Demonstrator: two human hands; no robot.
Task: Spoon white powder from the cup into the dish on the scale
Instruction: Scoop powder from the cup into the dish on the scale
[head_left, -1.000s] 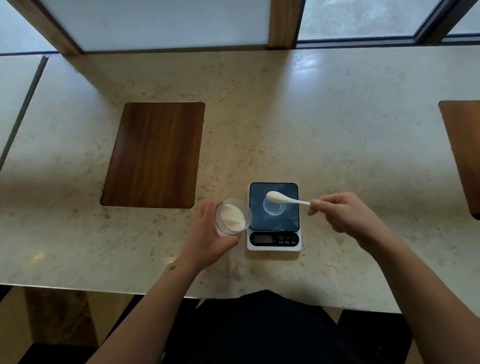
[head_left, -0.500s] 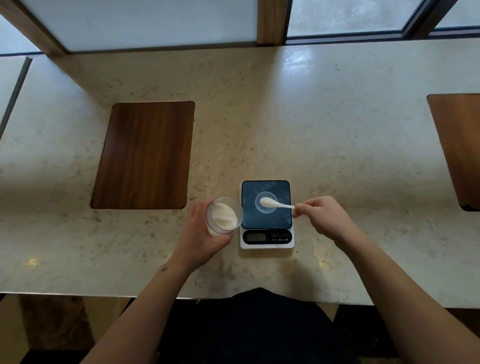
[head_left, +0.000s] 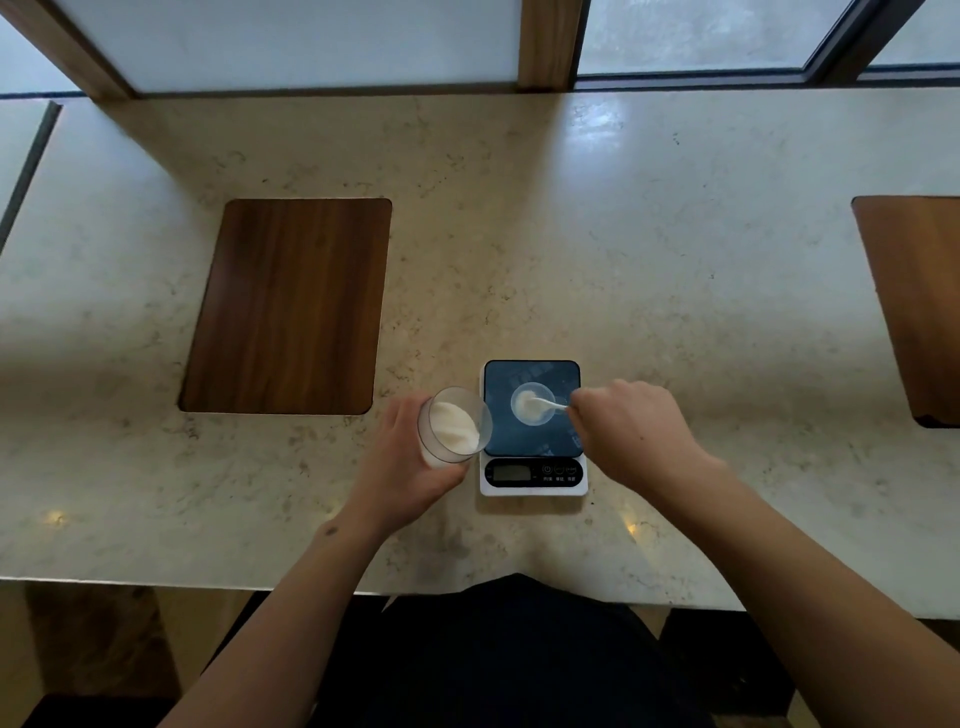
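White spoon (head_left: 543, 404), one only, lies left-right, bowl leftward inside single clear dish (head_left: 532, 402) on one scale (head_left: 533, 470). Right hand (head_left: 628, 428) pinches handle. Left hand (head_left: 410, 462) grips one cup (head_left: 453, 425), tilted toward scale, powder (head_left: 457, 426) inside. Two wood insets (head_left: 285, 306) in stone surface (head_left: 675, 260).

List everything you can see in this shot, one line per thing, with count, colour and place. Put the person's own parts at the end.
counter: one, cream marbled stone, fills the view.
wooden insets: two, dark brown; one left of centre, one cut off at the right edge.
windows: several panes, pale, wood-framed, along the far edge.
scale: one, white body with a dark platform, near centre.
dish: one, clear, on the scale's platform, some white powder in it.
spoon: one, white, bowl in the dish.
cup: one, clear, holding white powder, tilted toward the scale, left of it.
left hand: holds the cup.
right hand: holds the spoon's handle.
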